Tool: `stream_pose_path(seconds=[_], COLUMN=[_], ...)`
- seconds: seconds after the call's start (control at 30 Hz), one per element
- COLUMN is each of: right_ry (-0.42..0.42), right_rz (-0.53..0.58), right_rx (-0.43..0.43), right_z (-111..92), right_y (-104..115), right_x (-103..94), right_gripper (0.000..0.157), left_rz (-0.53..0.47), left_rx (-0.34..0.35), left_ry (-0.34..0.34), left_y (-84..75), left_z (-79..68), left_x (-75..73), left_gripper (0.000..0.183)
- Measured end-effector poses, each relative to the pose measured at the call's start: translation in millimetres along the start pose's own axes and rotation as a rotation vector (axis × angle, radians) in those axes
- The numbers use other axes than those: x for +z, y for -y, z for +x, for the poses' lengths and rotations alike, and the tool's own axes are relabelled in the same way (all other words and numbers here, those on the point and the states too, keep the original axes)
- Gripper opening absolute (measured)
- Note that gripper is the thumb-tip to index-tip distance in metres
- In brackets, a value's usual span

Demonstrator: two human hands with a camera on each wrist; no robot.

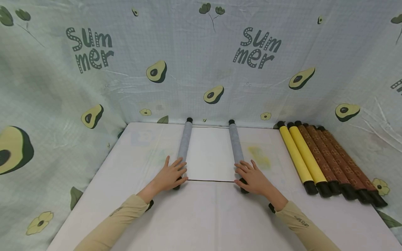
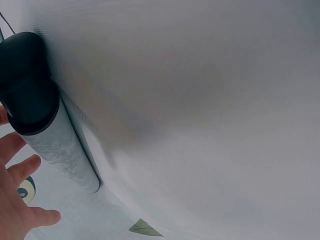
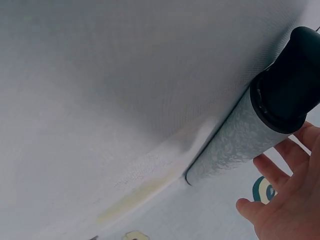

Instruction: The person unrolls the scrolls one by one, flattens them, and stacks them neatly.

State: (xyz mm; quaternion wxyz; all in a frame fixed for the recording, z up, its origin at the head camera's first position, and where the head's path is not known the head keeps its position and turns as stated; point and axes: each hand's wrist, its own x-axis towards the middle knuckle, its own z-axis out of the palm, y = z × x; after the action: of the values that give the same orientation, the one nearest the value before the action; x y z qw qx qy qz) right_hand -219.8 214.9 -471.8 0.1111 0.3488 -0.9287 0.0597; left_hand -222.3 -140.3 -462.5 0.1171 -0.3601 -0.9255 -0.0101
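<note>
A scroll lies partly unrolled on the table, its white sheet (image 1: 210, 153) spread between a left grey roll (image 1: 185, 139) and a right grey roll (image 1: 236, 139), both with black end knobs. My left hand (image 1: 169, 177) rests its spread, extended fingers on the near end of the left roll. Mirroring it, my right hand (image 1: 253, 177) touches the near end of the right roll with extended fingers. In the left wrist view, a black knob (image 2: 27, 75) covers part of the fingers. The right wrist view shows the other black knob (image 3: 287, 85) beside the fingertips.
Yellow rolled scrolls (image 1: 295, 155) and brown patterned ones (image 1: 342, 160) lie side by side along the table's right edge. A pale cloth (image 1: 188, 35) printed with avocados hangs around the back and sides. The white tabletop (image 1: 201, 216) extends towards me.
</note>
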Motion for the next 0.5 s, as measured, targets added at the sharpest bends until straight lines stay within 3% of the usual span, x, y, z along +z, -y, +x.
stream_pose_path(seconds=[0.5], right_ry=[0.022], right_rz=[-0.037], right_rx=[0.044], right_z=[-2], right_y=[-1], right_x=[-0.9], right_gripper=[0.03], left_rz=[-0.037], left_rx=[-0.025], left_ry=[-0.042], left_y=[3.3], left_z=[-12.5], left_x=[-1.5], left_gripper=[0.022])
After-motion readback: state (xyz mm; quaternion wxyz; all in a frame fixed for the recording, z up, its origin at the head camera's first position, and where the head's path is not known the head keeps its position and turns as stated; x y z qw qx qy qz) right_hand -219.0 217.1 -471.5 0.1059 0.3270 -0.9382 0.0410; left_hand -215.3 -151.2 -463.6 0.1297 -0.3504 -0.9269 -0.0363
